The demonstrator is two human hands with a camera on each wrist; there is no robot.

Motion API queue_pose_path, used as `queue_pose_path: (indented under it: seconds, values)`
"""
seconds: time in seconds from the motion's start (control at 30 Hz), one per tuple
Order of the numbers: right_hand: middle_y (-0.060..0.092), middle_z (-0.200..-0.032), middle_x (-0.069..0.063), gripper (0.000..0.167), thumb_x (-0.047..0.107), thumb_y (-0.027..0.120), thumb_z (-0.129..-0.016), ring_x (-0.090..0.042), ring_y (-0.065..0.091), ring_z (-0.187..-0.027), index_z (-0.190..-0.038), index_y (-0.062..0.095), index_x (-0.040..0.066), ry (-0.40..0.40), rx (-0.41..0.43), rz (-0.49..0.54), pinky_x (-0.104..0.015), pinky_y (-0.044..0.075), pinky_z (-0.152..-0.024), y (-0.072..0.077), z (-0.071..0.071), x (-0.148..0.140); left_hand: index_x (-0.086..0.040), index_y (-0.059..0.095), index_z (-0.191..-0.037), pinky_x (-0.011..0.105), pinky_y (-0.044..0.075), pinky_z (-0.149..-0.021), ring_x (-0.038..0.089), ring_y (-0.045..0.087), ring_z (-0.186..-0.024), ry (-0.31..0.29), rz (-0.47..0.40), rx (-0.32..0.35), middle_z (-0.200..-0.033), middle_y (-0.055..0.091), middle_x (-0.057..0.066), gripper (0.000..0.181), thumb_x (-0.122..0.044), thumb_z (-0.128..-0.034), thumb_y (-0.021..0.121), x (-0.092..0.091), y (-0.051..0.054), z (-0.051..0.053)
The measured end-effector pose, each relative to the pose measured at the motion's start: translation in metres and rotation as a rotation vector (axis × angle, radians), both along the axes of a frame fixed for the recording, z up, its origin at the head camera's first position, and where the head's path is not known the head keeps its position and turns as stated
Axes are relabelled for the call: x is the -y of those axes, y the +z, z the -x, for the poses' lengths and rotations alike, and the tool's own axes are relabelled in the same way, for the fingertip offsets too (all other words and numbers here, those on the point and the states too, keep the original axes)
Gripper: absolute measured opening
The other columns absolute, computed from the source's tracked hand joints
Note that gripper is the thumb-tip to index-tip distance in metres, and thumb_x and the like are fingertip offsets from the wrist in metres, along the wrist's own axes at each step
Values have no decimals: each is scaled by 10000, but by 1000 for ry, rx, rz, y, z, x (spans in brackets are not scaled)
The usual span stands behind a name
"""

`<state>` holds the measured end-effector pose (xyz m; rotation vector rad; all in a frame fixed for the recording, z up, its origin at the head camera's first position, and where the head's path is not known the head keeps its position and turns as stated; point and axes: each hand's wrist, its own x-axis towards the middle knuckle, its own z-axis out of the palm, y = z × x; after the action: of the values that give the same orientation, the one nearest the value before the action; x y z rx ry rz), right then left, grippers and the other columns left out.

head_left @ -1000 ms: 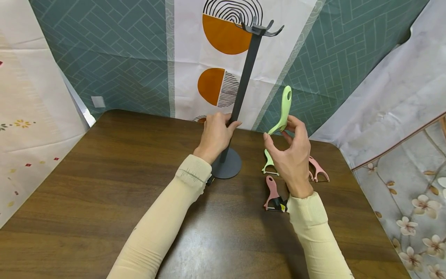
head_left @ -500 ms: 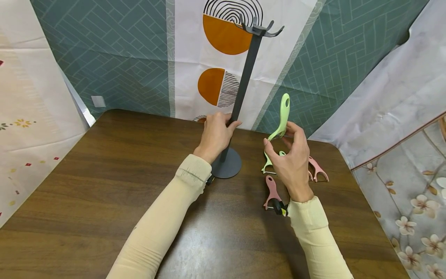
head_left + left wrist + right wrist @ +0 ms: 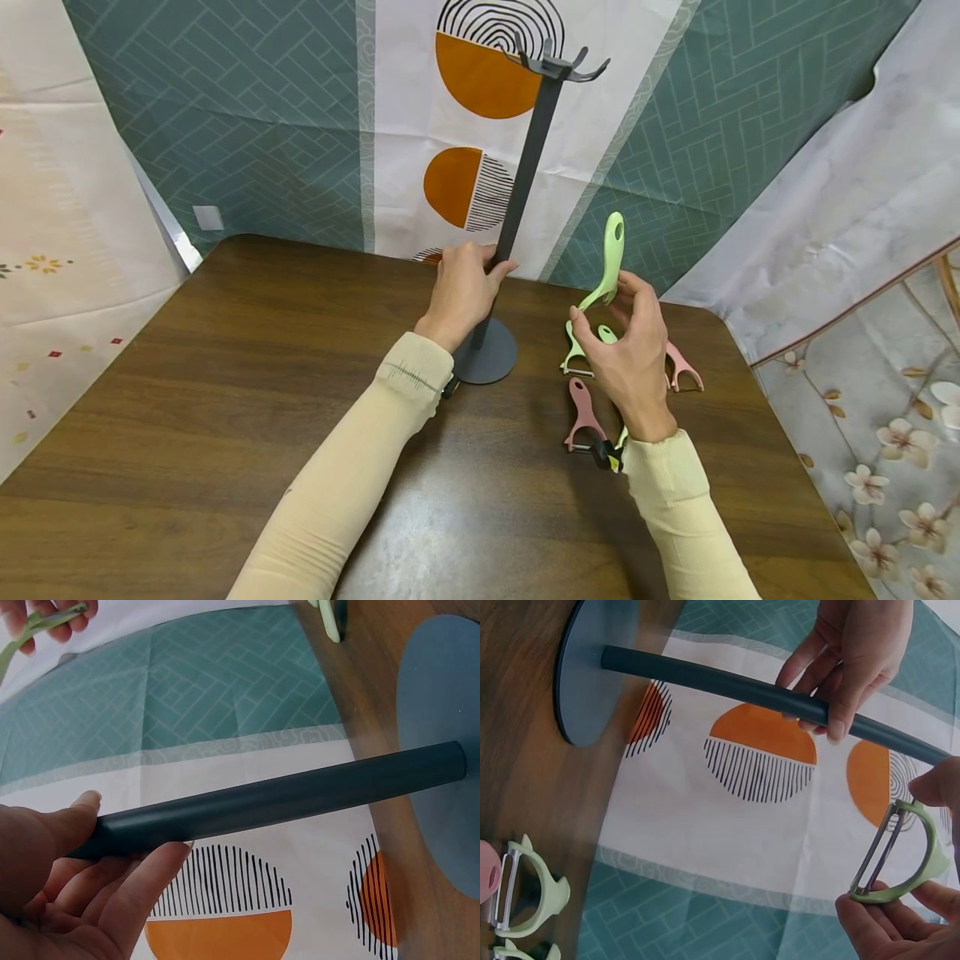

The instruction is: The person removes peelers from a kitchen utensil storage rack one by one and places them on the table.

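Note:
A dark grey hook stand (image 3: 528, 158) rises from its round base, with several curved hooks (image 3: 558, 67) on top. My left hand (image 3: 461, 292) grips the lower half of its pole (image 3: 285, 796), thumb on one side and fingers on the other. To the right of the pole, my right hand (image 3: 630, 350) holds a light green Y-shaped peeler (image 3: 613, 250) in the air. Its handle points up, and the handle's hanging hole shows. In the right wrist view the thumb and fingers pinch the two ends of the peeler's head (image 3: 930, 862), around the metal blade.
Below my right hand, green peelers (image 3: 572, 354) and pink peelers (image 3: 581, 408) lie on the brown wooden table (image 3: 225, 375); hand and wrist partly cover some. A patterned cloth (image 3: 300, 125) hangs behind the table. A flowered cloth (image 3: 885, 450) hangs at the right.
My right hand has come down a little with the green peeler, its handle still pointing up. My left hand keeps its place on the pole.

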<state>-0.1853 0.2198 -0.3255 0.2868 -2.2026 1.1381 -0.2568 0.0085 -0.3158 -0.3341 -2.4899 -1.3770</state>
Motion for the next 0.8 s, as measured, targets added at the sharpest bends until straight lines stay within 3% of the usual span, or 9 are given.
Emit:
queue_pose_path:
  seconds: [0.13,0.4,0.8]
  values:
    - [596,-1213,-111,594,138,821,-850,-193,644,-1129,-1367,541,49,-11,13,-9,-330,529,-1032,-2,-1,-3,-79,790,-1008,319,466,-645,196,577,-673,2,1,-8,-776,730,42,260,-320,-973,700,0,0,0]
    - [593,-1227,-113,598,157,822,-857,-189,633,-1114,-1377,542,59,-14,45,-14,-149,498,-975,-5,-3,-8,-72,790,-1003,313,439,-627,200,563,-678,-2,0,-8,-757,709,45,259,-314,-974,702,0,0,0]
    - [600,-1197,-90,574,138,819,-850,-181,602,-1158,-1351,551,57,-35,48,-49,-116,484,-972,-16,-6,-20,-74,785,-974,306,423,-607,198,551,-663,-3,1,-17,-721,687,39,244,-303,-974,703,1,1,-1]
